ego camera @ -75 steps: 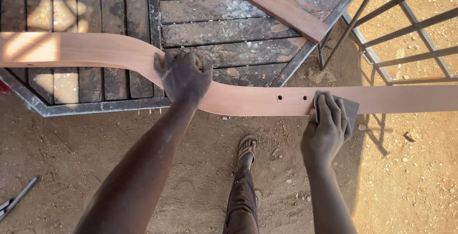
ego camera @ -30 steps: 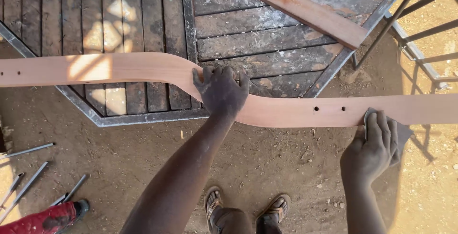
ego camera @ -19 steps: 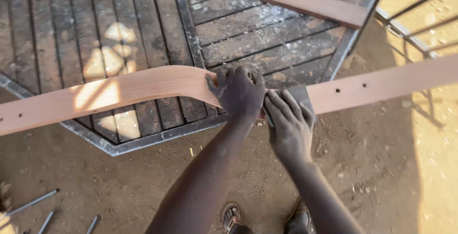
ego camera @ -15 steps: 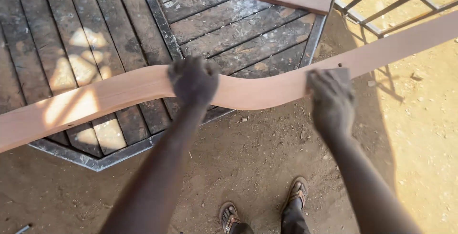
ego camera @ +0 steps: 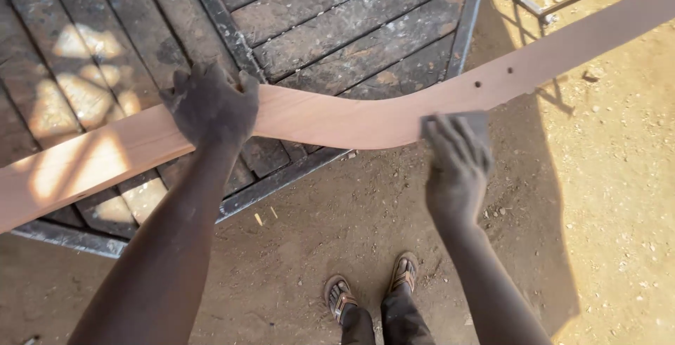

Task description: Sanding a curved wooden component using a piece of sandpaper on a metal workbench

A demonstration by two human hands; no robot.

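The right hand has slid back out along the curved wooden board from where it sat half a second ago, close to the left; the camera has swung too, so the board now runs tilted, climbing to the upper right. That reads like another stroke of rubbing along the edge of the curve.

The left hand is closed over the top of the board near its bend, fingers wrapped across the face and pinning it down on the desk, a metal-framed platform of dark, weathered planks. The right hand lies flat, fingers spread, pressing a small grey pad, probably sandpaper, though it is mostly hidden under the fingers, against the board's lower edge where it overhangs the ground.

The board is pale pinkish timber, smooth and clean, long and flat with a gentle S-sweep, and a few small drilled holes show past the right hand. Sunlight patches fall across its left end. Below is dusty packed earth, with the person's sandalled feet beside scattered chips.
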